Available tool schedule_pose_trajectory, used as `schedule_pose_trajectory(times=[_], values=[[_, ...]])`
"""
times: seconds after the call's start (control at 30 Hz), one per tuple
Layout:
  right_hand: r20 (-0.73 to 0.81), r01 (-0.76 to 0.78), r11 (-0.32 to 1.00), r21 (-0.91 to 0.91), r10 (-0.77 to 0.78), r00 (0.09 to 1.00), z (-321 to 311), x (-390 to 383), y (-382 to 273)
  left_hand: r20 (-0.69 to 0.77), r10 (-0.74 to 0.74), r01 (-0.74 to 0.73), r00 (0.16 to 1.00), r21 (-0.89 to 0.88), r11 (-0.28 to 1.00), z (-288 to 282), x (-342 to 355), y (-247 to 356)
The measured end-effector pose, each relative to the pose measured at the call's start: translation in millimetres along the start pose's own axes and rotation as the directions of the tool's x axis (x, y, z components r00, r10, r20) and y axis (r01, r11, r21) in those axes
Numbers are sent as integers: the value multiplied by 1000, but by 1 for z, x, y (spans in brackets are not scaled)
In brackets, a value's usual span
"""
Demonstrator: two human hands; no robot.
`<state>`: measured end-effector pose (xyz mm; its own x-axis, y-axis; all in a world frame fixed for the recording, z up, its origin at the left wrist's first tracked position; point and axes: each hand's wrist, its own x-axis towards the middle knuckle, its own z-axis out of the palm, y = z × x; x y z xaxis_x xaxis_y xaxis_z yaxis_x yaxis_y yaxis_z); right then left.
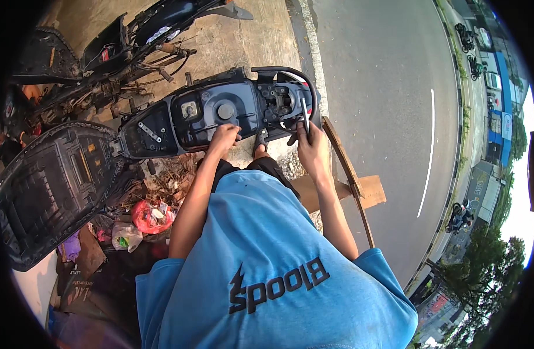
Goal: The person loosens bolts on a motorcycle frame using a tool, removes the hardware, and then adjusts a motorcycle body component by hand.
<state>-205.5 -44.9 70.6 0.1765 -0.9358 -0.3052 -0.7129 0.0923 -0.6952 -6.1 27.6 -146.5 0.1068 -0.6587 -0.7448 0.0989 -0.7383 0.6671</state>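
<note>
Left fingers (233, 128) curled, right fingers (303, 136) round a silver tool (304, 110)

Far left, the opened seat (57, 180) adjoins the motorcycle (162, 145). My left fingers bend over the near edge of the dark tank (242, 110); I cannot tell whether they hold anything. At right, I grip the tool above the motorcycle's tail, beside the curved grab rail (309, 82).

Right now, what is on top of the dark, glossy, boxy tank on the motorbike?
On the dark, boxy tank sit a round grey cap and a squarish pale fitting. The left hand covers part of the near edge; whatever lies beneath the hand is hidden.
</note>
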Motion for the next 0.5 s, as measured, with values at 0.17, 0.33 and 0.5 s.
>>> schedule_pose_trajectory(times=[0.17,0.33,0.5], values=[[-56,-70,996,-46,68,996,11,-18,8,217,-107,74,970,157,985,25,6,1],[-146,-62,995,-84,49,988,33,-33,18,334,-131,94,934,125,988,29,12,3],[-185,-101,993,-56,89,979,45,-36,13,316,-144,101,938,150,983,29,23,-1]])
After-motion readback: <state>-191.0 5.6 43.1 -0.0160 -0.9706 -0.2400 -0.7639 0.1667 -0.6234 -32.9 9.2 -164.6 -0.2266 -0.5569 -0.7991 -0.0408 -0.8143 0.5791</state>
